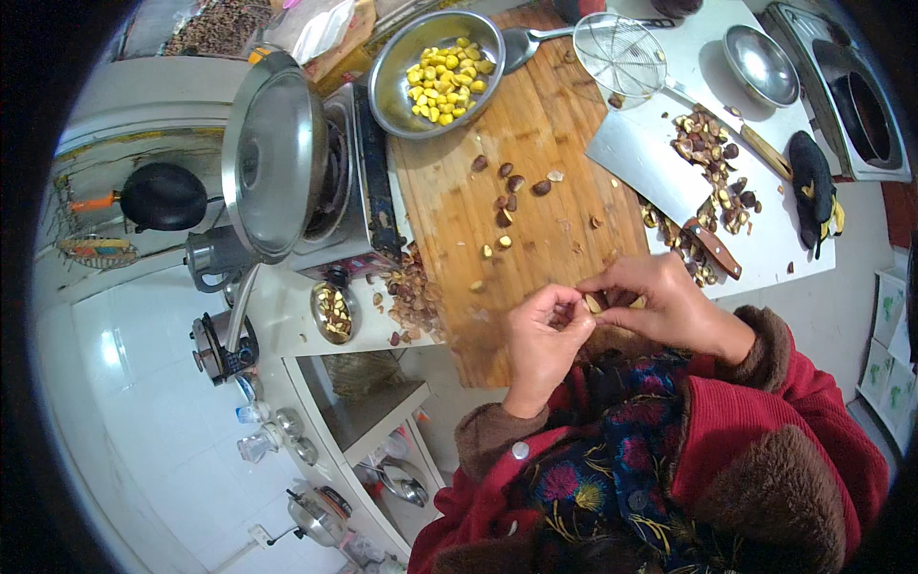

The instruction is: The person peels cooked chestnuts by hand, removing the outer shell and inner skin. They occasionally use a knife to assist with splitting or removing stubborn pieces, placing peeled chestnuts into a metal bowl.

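Observation:
Both hands meet over the near edge of a wooden cutting board (pixel 440 210). My right hand (pixel 669 304) is closed around cut chestnut pieces, with a pale chestnut piece (pixel 594 303) showing at its fingertips. My left hand (pixel 547 337) pinches at that same piece, thumb against forefinger. Several brown unpeeled chestnuts (pixel 542 187) and a few cut, yellow-faced halves (pixel 505 241) lie scattered on the board. At the board's far left, a metal bowl (pixel 392 72) holds many peeled yellow chestnuts (pixel 454 67).
A cleaver (pixel 643 163) lies across the board's right edge, beside piled shells (pixel 712 148). Beyond are a wire skimmer (pixel 620 53), a spatula (pixel 521 46) and a metal bowl (pixel 762 65). Dark bananas (pixel 813 187) lie right; a gas stove (pixel 354 225) and small dish (pixel 332 314) stand left.

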The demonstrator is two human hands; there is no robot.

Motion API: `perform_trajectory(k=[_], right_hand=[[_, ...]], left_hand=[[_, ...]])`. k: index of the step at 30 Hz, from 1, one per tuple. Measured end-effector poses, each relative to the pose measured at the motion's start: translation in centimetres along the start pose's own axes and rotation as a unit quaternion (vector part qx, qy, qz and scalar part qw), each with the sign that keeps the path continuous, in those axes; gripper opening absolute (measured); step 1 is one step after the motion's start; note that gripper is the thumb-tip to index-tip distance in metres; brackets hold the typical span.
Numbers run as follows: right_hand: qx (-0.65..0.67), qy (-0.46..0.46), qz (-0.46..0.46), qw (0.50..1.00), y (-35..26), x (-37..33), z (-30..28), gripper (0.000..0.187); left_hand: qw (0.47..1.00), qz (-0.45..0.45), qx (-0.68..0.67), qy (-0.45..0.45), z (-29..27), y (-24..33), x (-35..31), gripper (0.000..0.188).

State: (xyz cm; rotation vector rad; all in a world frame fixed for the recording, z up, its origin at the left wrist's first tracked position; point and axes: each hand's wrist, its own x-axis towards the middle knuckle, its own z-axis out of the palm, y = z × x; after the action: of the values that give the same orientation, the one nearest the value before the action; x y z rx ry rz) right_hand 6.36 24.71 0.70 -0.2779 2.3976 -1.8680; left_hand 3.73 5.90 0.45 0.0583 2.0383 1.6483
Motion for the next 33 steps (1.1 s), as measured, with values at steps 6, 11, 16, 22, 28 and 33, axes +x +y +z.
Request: perform_trajectory(k=[6, 11, 16, 22, 28, 33], right_hand=[[0.482, -0.026, 0.203, 0.852, 2.2, -0.1, 0.4, 0.033], [0.357, 0.080, 0.109, 0.924, 1.5, -0.5, 2.6, 0.035], [0.137, 0.139, 0.043, 0.980, 1.6, -1.0, 2.3, 0.029], [0.480, 0.086, 0.201, 0.850, 1.5, -2.2, 0.4, 0.028], [0.672, 0.143, 0.189, 0.702, 2.5, -4.7, -2.0, 0.029], [0.619, 0.157, 0.191, 0.746, 3.2, -6.1, -2.2, 0.024]], left_hand=[[0.995, 0.020, -0.097, 0.013, 0.1, 1.6, -0.2, 0.009], [0.997, -0.028, 0.000, 0.070, 0.8, 2.0, 0.1, 0.010], [0.997, 0.003, 0.055, 0.058, 1.1, 1.9, 0.2, 0.012], [0.998, -0.021, -0.050, 0.037, 3.0, 2.9, 0.0, 0.009], [0.995, -0.046, -0.052, -0.065, 3.4, 1.8, 0.4, 0.015], [0.945, 0.140, 0.268, -0.122, 3.5, 0.4, 0.7, 0.019]])
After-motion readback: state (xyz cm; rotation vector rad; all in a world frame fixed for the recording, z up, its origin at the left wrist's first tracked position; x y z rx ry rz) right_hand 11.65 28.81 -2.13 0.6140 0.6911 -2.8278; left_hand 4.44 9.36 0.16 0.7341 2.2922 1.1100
